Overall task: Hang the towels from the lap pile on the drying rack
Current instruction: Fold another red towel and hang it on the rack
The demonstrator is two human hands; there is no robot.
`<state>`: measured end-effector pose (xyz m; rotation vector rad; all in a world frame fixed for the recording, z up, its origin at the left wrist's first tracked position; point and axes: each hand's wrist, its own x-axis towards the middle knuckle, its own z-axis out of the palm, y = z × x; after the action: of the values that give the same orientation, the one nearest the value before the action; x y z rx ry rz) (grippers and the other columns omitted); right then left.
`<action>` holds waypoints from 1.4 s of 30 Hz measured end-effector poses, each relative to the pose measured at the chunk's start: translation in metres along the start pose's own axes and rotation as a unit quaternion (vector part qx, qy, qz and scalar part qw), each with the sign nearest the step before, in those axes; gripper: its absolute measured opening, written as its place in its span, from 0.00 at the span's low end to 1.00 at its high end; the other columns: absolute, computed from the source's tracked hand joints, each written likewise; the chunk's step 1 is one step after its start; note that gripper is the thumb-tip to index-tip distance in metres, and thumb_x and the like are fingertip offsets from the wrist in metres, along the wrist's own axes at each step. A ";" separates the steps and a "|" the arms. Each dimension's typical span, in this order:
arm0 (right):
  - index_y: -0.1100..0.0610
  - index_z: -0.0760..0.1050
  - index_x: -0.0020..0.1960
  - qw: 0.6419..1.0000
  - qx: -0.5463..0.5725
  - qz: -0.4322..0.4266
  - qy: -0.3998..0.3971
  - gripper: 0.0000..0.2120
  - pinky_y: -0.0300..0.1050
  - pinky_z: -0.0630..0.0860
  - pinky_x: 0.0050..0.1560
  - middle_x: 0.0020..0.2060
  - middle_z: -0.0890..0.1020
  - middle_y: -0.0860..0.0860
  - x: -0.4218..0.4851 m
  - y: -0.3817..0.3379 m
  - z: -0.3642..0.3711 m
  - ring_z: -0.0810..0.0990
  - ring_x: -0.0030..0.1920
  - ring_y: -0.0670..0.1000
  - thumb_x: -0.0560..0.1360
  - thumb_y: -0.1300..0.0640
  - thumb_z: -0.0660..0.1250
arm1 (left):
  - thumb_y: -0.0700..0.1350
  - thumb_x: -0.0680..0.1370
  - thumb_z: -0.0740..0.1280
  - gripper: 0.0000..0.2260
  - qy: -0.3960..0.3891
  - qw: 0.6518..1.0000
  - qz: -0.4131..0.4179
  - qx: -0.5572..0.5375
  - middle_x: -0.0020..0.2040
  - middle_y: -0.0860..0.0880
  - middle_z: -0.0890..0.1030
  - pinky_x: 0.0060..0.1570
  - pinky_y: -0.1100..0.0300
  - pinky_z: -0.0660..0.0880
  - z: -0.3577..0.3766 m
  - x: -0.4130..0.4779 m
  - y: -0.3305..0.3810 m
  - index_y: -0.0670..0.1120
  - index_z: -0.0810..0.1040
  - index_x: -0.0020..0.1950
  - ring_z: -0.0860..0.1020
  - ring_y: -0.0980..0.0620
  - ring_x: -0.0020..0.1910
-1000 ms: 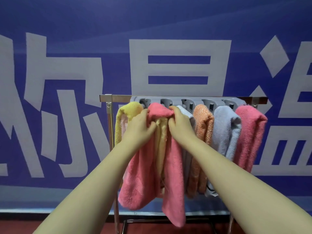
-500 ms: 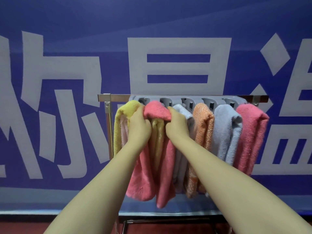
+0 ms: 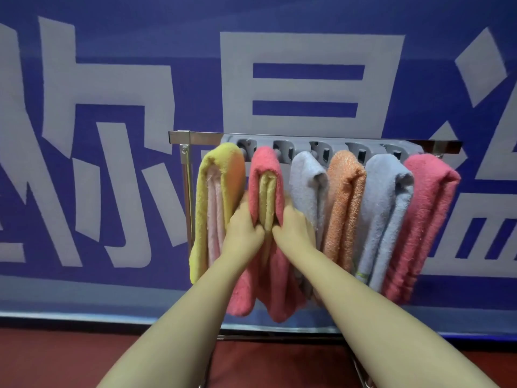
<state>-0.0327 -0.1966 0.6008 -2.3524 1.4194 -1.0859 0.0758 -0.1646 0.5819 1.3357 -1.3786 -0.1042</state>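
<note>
A metal drying rack (image 3: pixel 195 135) with grey arms stands before me, and several folded towels hang on it side by side. The second from the left is a pink towel (image 3: pixel 264 169) draped over a pale yellow one. My left hand (image 3: pixel 243 236) grips its left hanging side and my right hand (image 3: pixel 295 233) grips its right side, about halfway down. Left of it hangs a yellow towel (image 3: pixel 215 175). To the right hang a grey towel (image 3: pixel 306 180), an orange towel (image 3: pixel 345 191), a blue-grey towel (image 3: pixel 386 197) and another pink towel (image 3: pixel 425 208). The lap pile is out of view.
A blue wall banner (image 3: pixel 112 79) with large pale characters fills the background right behind the rack. Red floor (image 3: pixel 56 357) lies below. The rack's lower frame (image 3: pixel 279 337) and legs show between my forearms.
Both hands slid down from the top of the pink towel to its hanging sides. The towel now sits straighter on its arm, with its ends hanging evenly.
</note>
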 end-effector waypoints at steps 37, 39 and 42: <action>0.60 0.72 0.69 0.957 -0.284 -0.051 -0.003 0.46 0.64 0.55 0.71 0.67 0.74 0.60 -0.056 0.059 0.080 0.72 0.67 0.64 0.53 0.50 0.79 | 0.48 0.70 0.63 0.29 -0.019 0.953 0.005 0.302 0.63 0.49 0.76 0.63 0.51 0.62 0.034 -0.064 -0.072 0.46 0.65 0.72 0.71 0.46 0.63; 0.61 0.70 0.70 0.955 -0.290 -0.057 -0.009 0.47 0.65 0.56 0.71 0.67 0.74 0.60 -0.059 0.062 0.081 0.72 0.67 0.64 0.54 0.48 0.79 | 0.49 0.69 0.66 0.28 -0.015 0.953 0.009 0.303 0.62 0.50 0.75 0.64 0.48 0.61 0.033 -0.067 -0.077 0.47 0.68 0.69 0.70 0.43 0.63; 0.60 0.68 0.70 0.959 -0.276 -0.065 0.008 0.48 0.66 0.51 0.69 0.68 0.72 0.62 -0.059 0.067 0.084 0.70 0.68 0.65 0.54 0.49 0.79 | 0.53 0.72 0.66 0.22 -0.041 0.948 -0.052 0.311 0.56 0.52 0.76 0.64 0.46 0.55 0.034 -0.061 -0.075 0.49 0.69 0.63 0.68 0.41 0.60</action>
<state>-0.0394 -0.2001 0.4785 -2.8480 1.7816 -0.8089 0.0792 -0.1667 0.4795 1.9446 -1.4713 0.2282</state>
